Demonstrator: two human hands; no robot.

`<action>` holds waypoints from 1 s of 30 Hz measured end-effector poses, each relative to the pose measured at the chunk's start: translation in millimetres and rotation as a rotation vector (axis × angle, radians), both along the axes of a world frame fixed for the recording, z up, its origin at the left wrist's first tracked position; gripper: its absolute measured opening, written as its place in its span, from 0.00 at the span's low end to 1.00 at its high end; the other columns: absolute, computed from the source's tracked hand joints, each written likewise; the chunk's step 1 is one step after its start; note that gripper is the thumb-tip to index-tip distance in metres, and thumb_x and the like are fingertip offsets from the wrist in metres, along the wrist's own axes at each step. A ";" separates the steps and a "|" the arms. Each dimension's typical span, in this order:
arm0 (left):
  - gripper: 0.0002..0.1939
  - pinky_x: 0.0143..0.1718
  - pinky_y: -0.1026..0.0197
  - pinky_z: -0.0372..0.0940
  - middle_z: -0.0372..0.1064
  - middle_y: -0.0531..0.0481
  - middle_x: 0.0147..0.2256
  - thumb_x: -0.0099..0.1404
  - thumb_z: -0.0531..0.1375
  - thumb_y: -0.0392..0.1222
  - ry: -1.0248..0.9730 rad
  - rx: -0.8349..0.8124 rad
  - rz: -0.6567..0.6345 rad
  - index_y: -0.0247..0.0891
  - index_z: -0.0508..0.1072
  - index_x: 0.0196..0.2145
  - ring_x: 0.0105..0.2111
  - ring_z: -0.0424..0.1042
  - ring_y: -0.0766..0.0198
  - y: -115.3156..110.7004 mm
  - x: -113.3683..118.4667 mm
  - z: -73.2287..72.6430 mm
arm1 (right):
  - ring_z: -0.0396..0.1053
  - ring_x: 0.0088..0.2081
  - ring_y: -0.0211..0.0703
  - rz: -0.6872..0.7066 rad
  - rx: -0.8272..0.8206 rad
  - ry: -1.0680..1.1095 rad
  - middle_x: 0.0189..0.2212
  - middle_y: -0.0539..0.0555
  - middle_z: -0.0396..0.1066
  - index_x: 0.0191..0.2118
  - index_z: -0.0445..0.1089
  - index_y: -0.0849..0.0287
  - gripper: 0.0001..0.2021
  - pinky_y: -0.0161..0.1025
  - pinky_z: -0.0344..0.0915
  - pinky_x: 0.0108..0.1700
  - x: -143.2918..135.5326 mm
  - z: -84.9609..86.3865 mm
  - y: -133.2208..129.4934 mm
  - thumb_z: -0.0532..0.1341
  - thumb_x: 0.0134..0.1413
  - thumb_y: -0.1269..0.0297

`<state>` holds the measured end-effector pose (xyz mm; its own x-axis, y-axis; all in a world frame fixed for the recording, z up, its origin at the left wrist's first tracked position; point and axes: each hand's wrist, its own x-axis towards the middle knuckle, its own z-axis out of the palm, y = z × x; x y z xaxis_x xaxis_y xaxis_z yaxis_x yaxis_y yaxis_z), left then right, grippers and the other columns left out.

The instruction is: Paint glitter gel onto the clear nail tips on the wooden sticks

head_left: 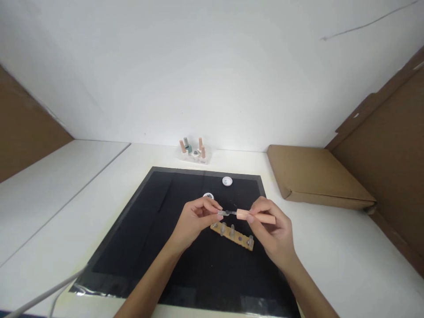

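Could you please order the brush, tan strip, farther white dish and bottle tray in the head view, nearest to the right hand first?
1. Brush: held in the right hand.
2. Tan strip: on the black mat, leftward.
3. Farther white dish: near the mat's back edge.
4. Bottle tray: beyond the mat, by the wall.

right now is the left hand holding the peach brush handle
No, the right hand grips the peach brush handle, while the left hand pinches a small translucent piece.
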<state>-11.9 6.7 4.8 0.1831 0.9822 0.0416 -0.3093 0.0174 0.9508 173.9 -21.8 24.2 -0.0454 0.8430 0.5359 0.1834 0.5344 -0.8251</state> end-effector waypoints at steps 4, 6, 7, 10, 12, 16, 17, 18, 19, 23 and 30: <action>0.09 0.30 0.65 0.65 0.72 0.49 0.27 0.43 0.72 0.34 0.004 0.004 0.004 0.33 0.74 0.19 0.28 0.70 0.66 -0.4 1.2 1.7 | 0.63 0.26 0.38 0.076 -0.022 -0.033 0.24 0.48 0.64 0.31 0.66 0.56 0.03 0.35 0.60 0.27 -1.8 2.7 -0.3 0.60 0.54 0.70; 0.09 0.29 0.65 0.65 0.72 0.50 0.27 0.43 0.72 0.34 0.005 0.007 0.002 0.34 0.75 0.19 0.28 0.70 0.67 -0.5 1.5 2.0 | 0.61 0.24 0.37 0.074 -0.044 -0.050 0.24 0.48 0.63 0.30 0.66 0.56 0.04 0.34 0.59 0.25 -2.5 2.4 0.0 0.60 0.54 0.70; 0.09 0.29 0.65 0.65 0.72 0.50 0.27 0.43 0.72 0.34 0.004 0.007 0.000 0.34 0.75 0.19 0.28 0.70 0.67 -0.5 1.5 1.8 | 0.61 0.23 0.36 0.060 -0.050 -0.049 0.23 0.47 0.63 0.29 0.66 0.56 0.05 0.34 0.58 0.24 -2.6 1.9 0.3 0.60 0.54 0.70; 0.09 0.29 0.65 0.66 0.72 0.50 0.27 0.43 0.72 0.35 0.009 0.010 -0.004 0.34 0.75 0.19 0.28 0.70 0.67 -0.4 1.1 0.4 | 0.58 0.21 0.35 -0.004 -0.054 -0.024 0.22 0.46 0.61 0.28 0.63 0.56 0.06 0.33 0.57 0.23 -1.6 0.6 1.3 0.59 0.54 0.72; 0.09 0.29 0.64 0.66 0.72 0.50 0.27 0.43 0.72 0.35 0.013 0.019 -0.005 0.34 0.75 0.20 0.28 0.70 0.66 -0.3 0.7 -0.3 | 0.58 0.22 0.35 -0.029 -0.049 0.000 0.22 0.46 0.60 0.27 0.63 0.56 0.07 0.33 0.57 0.24 -0.3 1.0 1.9 0.58 0.54 0.73; 0.09 0.29 0.65 0.66 0.71 0.50 0.27 0.44 0.72 0.36 0.022 0.026 -0.007 0.34 0.76 0.21 0.28 0.70 0.67 -0.1 0.3 -0.5 | 0.61 0.25 0.37 0.035 -0.031 0.048 0.23 0.47 0.61 0.29 0.65 0.56 0.05 0.34 0.59 0.27 1.2 4.2 1.6 0.59 0.54 0.72; 0.08 0.28 0.65 0.66 0.71 0.50 0.27 0.44 0.72 0.35 0.021 0.029 -0.009 0.34 0.76 0.21 0.27 0.70 0.67 0.0 0.3 -0.4 | 0.62 0.26 0.37 0.064 -0.032 0.047 0.24 0.47 0.62 0.30 0.67 0.56 0.04 0.34 0.59 0.27 1.1 4.8 1.3 0.59 0.54 0.72; 0.08 0.28 0.65 0.65 0.71 0.50 0.27 0.44 0.72 0.35 0.020 0.035 -0.013 0.34 0.76 0.21 0.27 0.70 0.67 0.2 0.3 -0.4 | 0.62 0.26 0.37 0.091 -0.038 0.036 0.24 0.48 0.63 0.31 0.68 0.56 0.04 0.34 0.59 0.27 1.0 5.1 1.0 0.60 0.54 0.71; 0.08 0.28 0.66 0.65 0.71 0.50 0.27 0.44 0.72 0.35 0.017 0.043 -0.016 0.34 0.77 0.22 0.27 0.70 0.67 0.3 0.2 -0.5 | 0.62 0.26 0.38 0.112 -0.044 0.020 0.25 0.48 0.63 0.32 0.69 0.56 0.03 0.35 0.59 0.27 0.7 5.3 0.7 0.60 0.54 0.71; 0.07 0.29 0.65 0.66 0.71 0.50 0.27 0.45 0.72 0.34 0.017 0.068 -0.012 0.35 0.77 0.23 0.28 0.70 0.67 0.6 0.4 -1.3 | 0.63 0.25 0.39 0.131 -0.059 -0.058 0.25 0.50 0.66 0.32 0.70 0.56 0.03 0.36 0.60 0.26 -0.2 4.7 1.1 0.61 0.54 0.70; 0.07 0.30 0.64 0.66 0.70 0.50 0.27 0.45 0.72 0.34 0.032 0.087 -0.011 0.35 0.77 0.22 0.28 0.70 0.66 -0.8 1.2 -1.6 | 0.63 0.25 0.38 0.010 -0.063 -0.066 0.24 0.50 0.65 0.29 0.70 0.57 0.05 0.35 0.59 0.25 3.3 2.6 6.0 0.59 0.54 0.71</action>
